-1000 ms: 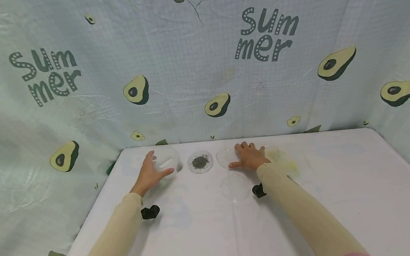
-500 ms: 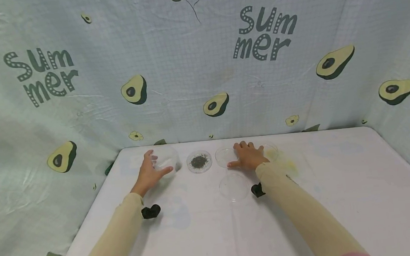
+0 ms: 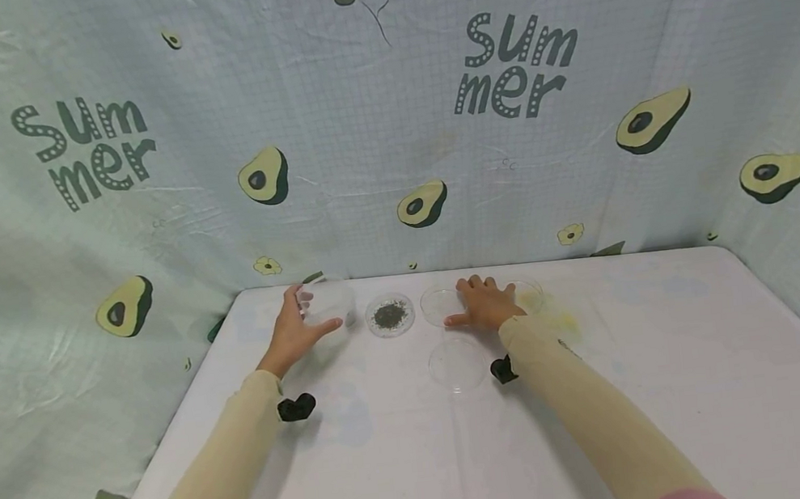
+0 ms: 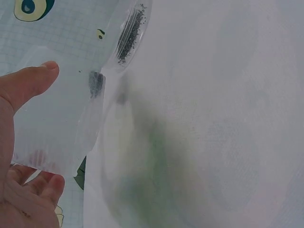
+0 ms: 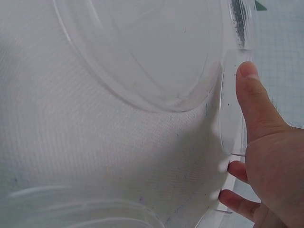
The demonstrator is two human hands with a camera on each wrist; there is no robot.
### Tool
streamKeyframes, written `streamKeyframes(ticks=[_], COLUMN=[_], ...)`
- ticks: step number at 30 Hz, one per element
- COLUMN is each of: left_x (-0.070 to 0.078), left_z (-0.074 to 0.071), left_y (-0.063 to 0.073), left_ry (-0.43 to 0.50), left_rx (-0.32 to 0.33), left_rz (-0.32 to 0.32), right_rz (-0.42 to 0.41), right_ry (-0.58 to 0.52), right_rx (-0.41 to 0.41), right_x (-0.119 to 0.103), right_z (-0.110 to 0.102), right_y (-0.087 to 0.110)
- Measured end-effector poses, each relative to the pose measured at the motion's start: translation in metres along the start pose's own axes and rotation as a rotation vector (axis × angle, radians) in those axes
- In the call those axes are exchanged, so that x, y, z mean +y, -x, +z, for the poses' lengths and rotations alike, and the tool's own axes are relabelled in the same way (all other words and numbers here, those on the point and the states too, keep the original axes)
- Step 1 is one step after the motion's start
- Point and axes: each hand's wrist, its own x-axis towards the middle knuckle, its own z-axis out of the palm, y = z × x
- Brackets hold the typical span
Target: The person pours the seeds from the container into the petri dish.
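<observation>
At the table's back left, my left hand (image 3: 290, 334) holds a clear plastic container (image 3: 332, 297). In the left wrist view, the thumb lies along one side of this container (image 4: 66, 114) and the fingers curl at the other. Just right of it lies a clear round dish (image 3: 390, 315) with dark grains. My right hand (image 3: 482, 304) rests with spread fingers among clear round dishes. One dish (image 3: 439, 308) is partly hidden by that hand. Beyond its wrist, another dish (image 3: 531, 294) shows a yellowish tint. Nearer the front lies a flat clear dish (image 3: 458, 365).
A pale yellow patch (image 3: 566, 323) marks the white table (image 3: 393, 462) right of my right hand. A printed curtain (image 3: 328, 127) hangs right behind the table's back edge. Black wrist devices (image 3: 296, 407) show below both hands.
My left hand has lifted the clear container slightly, and it now reaches above the table's back edge in view. My right hand has stayed in place.
</observation>
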Motion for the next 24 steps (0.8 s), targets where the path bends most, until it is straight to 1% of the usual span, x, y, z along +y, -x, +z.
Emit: streamKeyframes(ticks=[5, 12, 19, 24], left_x=[0.008, 0.017, 0.029, 0.037], left_z=[-0.001, 0.001, 0.004, 0.007], left_y=[0.000, -0.002, -0.004, -0.005], left_ry=[0.005, -0.001, -0.008, -0.013], left_rx=[-0.003, -0.006, -0.019, -0.022], left_rz=[0.019, 0.055, 0.056, 0.076], right_rz=[-0.003, 0.008, 0.004, -0.001], right_ry=[0.002, 0.004, 0.007, -0.002], right_rx=[0.001, -0.008, -0.009, -0.010], right_x=[0.000, 0.001, 0.000, -0.001], right_z=[0.000, 0.002, 0.000, -0.002], right_y=[0.001, -0.002, 0.000, 0.002])
